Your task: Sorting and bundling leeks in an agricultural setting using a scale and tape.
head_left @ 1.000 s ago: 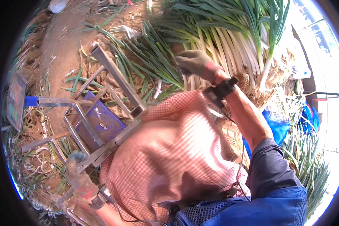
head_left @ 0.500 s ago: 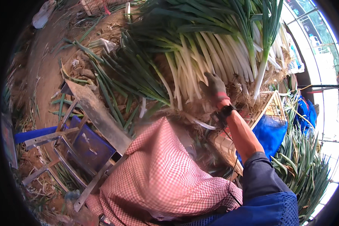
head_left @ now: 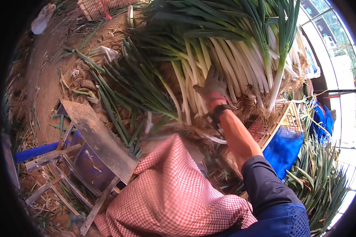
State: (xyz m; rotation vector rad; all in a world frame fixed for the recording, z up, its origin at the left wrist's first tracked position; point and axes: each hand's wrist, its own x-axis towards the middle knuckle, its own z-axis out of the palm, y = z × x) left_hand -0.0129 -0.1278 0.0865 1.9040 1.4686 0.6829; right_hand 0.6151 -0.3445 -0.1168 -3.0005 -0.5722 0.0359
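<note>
In the head view, two gloved hands can be made out. The right hand (head_left: 213, 85) lies far from the body, back upward, fingers spread and thumb held out to the left; it is open, resting on or just over the white stalks of the leeks (head_left: 235, 63) and closed on none of them. These form one large heap at the far middle and right, green tops pointing away, roots toward the person, too many and too overlapped to count. One leek (head_left: 281, 65) stands out on top, at the right of the heap. One looser bunch of leeks (head_left: 140, 85) spreads to the left of it. The left hand (head_left: 78, 219) is a blur at the near left, by one leg of the metal frame (head_left: 97, 211); whether it grips that leg, I cannot tell. One black wrist strap (head_left: 222, 112) circles the right wrist. One red-and-white checked cloth (head_left: 174, 189) covers the lap. Two slatted crates show plainly: a pale crate (head_left: 91, 11) far left, and a yellowish crate (head_left: 292, 114) at the right, with one piece of blue cloth (head_left: 283, 150) hanging at its near side. One whitish plastic bag (head_left: 42, 19) lies far left. Any marking on the pale bottle (head_left: 328, 40) at the far right is too small to read
</note>
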